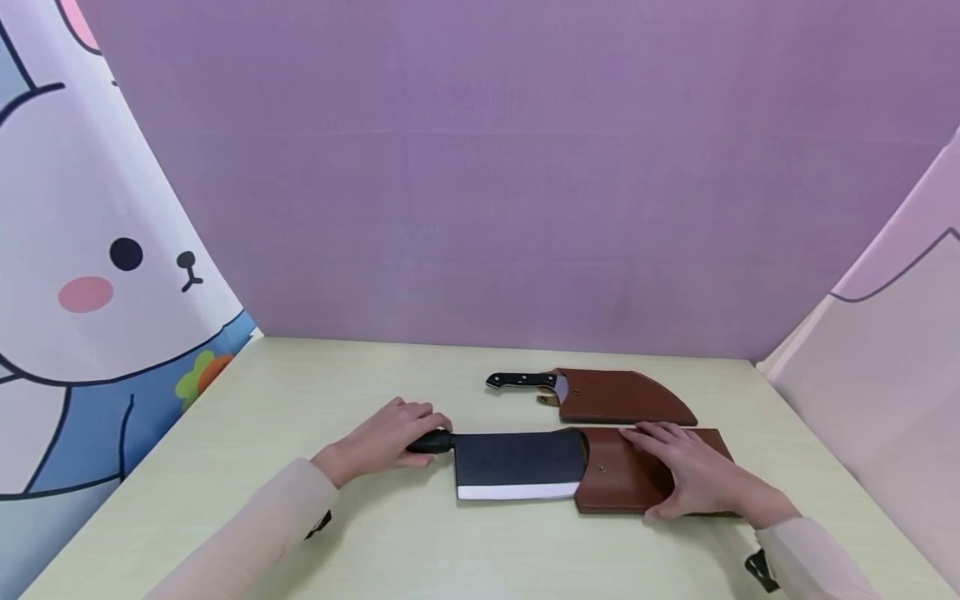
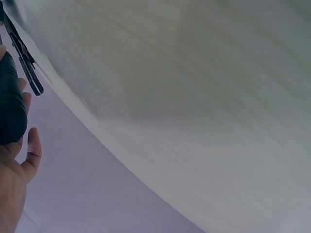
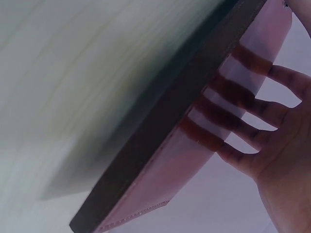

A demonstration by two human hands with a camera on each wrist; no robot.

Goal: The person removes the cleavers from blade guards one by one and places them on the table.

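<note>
In the head view my left hand (image 1: 386,442) grips the black handle of a large cleaver (image 1: 517,458), whose dark blade has a bright edge facing me. The blade's far end sits inside the mouth of a brown leather sheath (image 1: 618,471). Over that sheath spreads my right hand (image 1: 693,471), fingers at its far edge and thumb at its near edge, holding it. The left wrist view shows the rounded handle end (image 2: 12,107) against my left fingers. In the right wrist view, my fingers touch the shiny sheath (image 3: 194,160); their tips look dark there.
Behind the cleaver lies a smaller knife with a black riveted handle (image 1: 521,380), its blade in a curved brown sheath (image 1: 622,396). The pale table (image 1: 480,550) meets a purple cloth (image 1: 480,183) at the back. Cartoon-printed cloth (image 1: 90,192) hangs at the left.
</note>
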